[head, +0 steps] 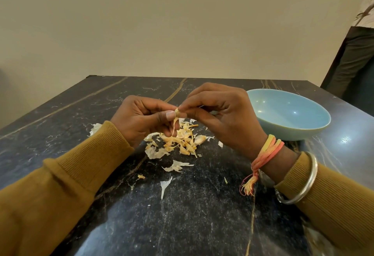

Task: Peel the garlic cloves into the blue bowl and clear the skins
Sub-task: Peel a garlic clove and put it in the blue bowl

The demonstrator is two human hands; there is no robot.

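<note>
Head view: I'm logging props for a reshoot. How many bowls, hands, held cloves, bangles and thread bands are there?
bowl: 1
hands: 2 (left hand, right hand)
clove, held: 1
bangle: 1
thread band: 1
Total: 6

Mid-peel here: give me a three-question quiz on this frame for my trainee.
1. True or false: both the left hand and the right hand pinch the garlic clove.
2. The blue bowl sits: A) left of both hands, B) right of the right hand, C) under the hands.
3. Fill in: the pile of skins and cloves lies on the dark ___.
Key: 1 true; 2 B; 3 table.
</note>
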